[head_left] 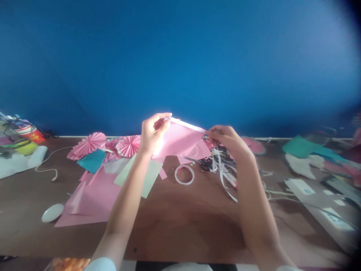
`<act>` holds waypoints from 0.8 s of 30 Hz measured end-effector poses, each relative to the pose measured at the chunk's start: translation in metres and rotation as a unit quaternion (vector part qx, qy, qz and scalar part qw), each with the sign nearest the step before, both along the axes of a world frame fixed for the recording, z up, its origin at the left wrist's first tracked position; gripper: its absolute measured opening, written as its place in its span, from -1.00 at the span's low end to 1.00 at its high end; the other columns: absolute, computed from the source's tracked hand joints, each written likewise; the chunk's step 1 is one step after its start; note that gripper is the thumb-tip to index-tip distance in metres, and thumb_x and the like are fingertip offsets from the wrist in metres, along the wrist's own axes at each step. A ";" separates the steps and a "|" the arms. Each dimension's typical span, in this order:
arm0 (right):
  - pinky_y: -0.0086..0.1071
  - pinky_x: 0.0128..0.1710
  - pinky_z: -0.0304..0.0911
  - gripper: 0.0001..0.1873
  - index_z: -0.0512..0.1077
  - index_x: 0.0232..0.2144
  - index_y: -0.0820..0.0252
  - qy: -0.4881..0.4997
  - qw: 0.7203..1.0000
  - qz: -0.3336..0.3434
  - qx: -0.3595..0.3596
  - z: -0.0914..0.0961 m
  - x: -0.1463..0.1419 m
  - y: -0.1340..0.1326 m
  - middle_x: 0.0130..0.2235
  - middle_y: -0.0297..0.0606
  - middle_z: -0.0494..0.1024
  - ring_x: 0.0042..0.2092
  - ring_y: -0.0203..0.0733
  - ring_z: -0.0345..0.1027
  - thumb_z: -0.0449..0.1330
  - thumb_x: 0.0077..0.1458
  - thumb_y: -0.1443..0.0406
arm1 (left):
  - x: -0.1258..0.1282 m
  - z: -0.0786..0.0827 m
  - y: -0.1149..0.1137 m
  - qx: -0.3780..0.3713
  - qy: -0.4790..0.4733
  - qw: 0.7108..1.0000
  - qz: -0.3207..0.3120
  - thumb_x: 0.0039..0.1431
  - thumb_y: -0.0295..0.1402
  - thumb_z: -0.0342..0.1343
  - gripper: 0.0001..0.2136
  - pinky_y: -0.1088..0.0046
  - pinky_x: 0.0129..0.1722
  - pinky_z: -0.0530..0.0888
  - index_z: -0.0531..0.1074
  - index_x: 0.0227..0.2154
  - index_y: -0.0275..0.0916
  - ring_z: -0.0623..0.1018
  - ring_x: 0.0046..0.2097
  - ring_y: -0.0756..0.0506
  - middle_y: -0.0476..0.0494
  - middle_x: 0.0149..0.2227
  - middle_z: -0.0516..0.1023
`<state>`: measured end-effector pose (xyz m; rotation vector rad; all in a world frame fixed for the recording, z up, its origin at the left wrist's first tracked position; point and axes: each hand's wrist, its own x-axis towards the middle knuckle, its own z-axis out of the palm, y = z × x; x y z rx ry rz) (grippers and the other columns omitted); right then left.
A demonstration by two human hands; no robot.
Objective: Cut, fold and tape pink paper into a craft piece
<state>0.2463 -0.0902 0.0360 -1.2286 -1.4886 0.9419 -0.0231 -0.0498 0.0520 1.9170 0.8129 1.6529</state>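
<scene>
Blue wall (180, 56) filling the backdrop, brown table (175, 233) running right across below it, and we start far left with a red container (36, 136), its yellowish marks too blurred to read. Next, a white cable (55, 175) curls down toward a white oval disc (52, 213), just beside a large pink sheet (93, 199). Pleated pink rosettes (129, 146) sit at the back against the wall, probably parked there to spare the folds (sensible, with this much loose paper about!). Teal paper (91, 161) and pale green paper (152, 177) overlap the sheet.

Centre stage: the left hand (154, 131), thumb and fingers pinched together on the upper left corner of a pink piece (180, 141), held up above the table. Along its top edge runs a white strip (187, 124); the right hand (224, 136) has its fingertips closed at the other end, seemingly to keep that edge straight and taut. Below, a tape ring (184, 183) lies flat within easy reach. Rightward, tangled white strips (221, 169), green paper (300, 146) and a slotted white block (337, 219); no brand legible anywhere.
</scene>
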 end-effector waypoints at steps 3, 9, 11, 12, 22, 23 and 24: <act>-0.46 -0.60 0.17 -0.49 0.47 -0.12 0.30 -0.012 1.000 -0.008 -0.003 0.000 -0.001 0.000 -0.54 -0.26 0.52 -0.56 -0.33 0.30 0.36 -0.02 0.06 | 0.000 0.001 -0.001 0.004 -0.005 1.000 -0.001 0.17 -0.23 0.20 -0.74 0.42 -0.18 0.52 0.55 -0.13 -0.25 0.59 -0.15 -0.09 -0.23 -0.12 0.62; -0.42 -0.58 0.20 -0.36 0.39 0.07 0.29 -0.018 1.000 -0.010 0.011 -0.002 -0.003 0.001 -0.52 -0.25 0.55 -0.53 -0.28 0.36 0.33 0.02 0.05 | -0.003 0.003 -0.003 0.002 -0.009 1.000 -0.002 0.16 -0.24 0.21 -0.74 0.42 -0.18 0.53 0.55 -0.14 -0.24 0.59 -0.15 -0.09 -0.22 -0.13 0.62; -0.41 -0.56 0.22 -0.37 0.41 0.07 0.28 -0.019 1.000 -0.001 0.012 -0.004 -0.003 0.002 -0.51 -0.25 0.55 -0.53 -0.28 0.36 0.32 0.03 0.05 | -0.003 0.004 -0.004 -0.001 -0.009 1.000 -0.003 0.16 -0.24 0.21 -0.74 0.42 -0.19 0.53 0.55 -0.14 -0.24 0.59 -0.15 -0.09 -0.23 -0.14 0.62; -0.42 -0.56 0.22 -0.39 0.42 0.05 0.28 -0.021 1.000 -0.002 0.013 -0.004 -0.003 0.003 -0.51 -0.25 0.55 -0.53 -0.28 0.36 0.32 0.03 0.05 | -0.003 0.004 -0.004 -0.003 -0.009 1.000 -0.005 0.16 -0.24 0.21 -0.74 0.43 -0.19 0.53 0.55 -0.14 -0.24 0.59 -0.15 -0.09 -0.23 -0.14 0.62; -0.44 -0.57 0.20 -0.52 0.53 -0.10 0.28 -0.019 1.000 -0.001 0.008 -0.006 -0.004 0.005 -0.54 -0.27 0.53 -0.55 -0.31 0.34 0.32 0.02 0.08 | -0.001 0.005 -0.006 -0.008 -0.003 1.000 -0.009 0.17 -0.22 0.19 -0.74 0.40 -0.17 0.54 0.55 -0.13 -0.23 0.59 -0.15 -0.10 -0.23 -0.14 0.62; -0.44 -0.57 0.20 -0.54 0.54 -0.10 0.28 -0.018 1.000 0.002 0.008 -0.006 -0.004 0.006 -0.55 -0.27 0.52 -0.54 -0.31 0.34 0.32 0.02 0.08 | -0.001 0.005 -0.006 -0.007 -0.001 1.000 -0.008 0.17 -0.22 0.19 -0.73 0.40 -0.17 0.54 0.55 -0.13 -0.23 0.59 -0.15 -0.10 -0.23 -0.14 0.62; -0.44 -0.57 0.20 -0.55 0.54 -0.12 0.28 -0.016 1.000 0.003 0.009 -0.006 -0.004 0.006 -0.55 -0.27 0.52 -0.54 -0.31 0.34 0.32 0.02 0.09 | -0.001 0.005 -0.006 -0.007 0.001 1.000 -0.008 0.17 -0.21 0.19 -0.73 0.40 -0.18 0.54 0.55 -0.13 -0.23 0.59 -0.15 -0.10 -0.23 -0.15 0.62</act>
